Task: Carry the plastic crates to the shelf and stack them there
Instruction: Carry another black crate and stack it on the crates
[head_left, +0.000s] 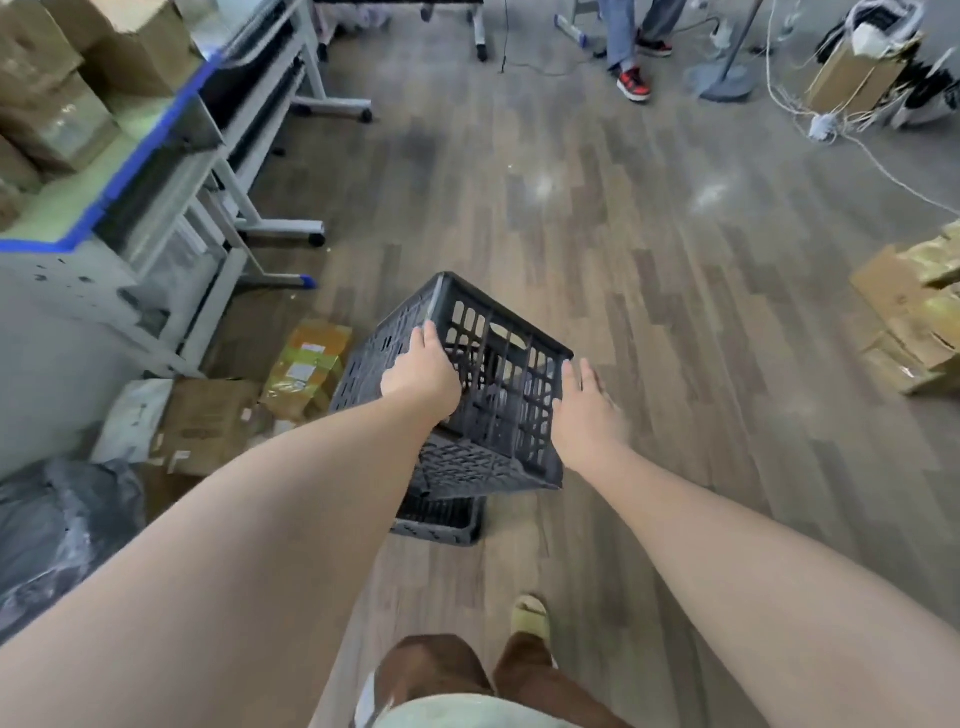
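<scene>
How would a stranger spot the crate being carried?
Look at the floor just ahead of the person's foot. A dark grey lattice crate is there, left hand gripping its rim. Unlike the lower crate under it, it is tilted.

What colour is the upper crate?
Dark grey; the upper crate shows best in the head view.

Both bare arms stretch forward and down, the left from 8 o'clock and the right from 4 o'clock. The left hand grips the crate at its top rim, fingers curled over the edge. The right hand lies flat, its digits straight toward 12 o'clock, just beside the crate's right wall. Whether it touches is unclear.
</scene>
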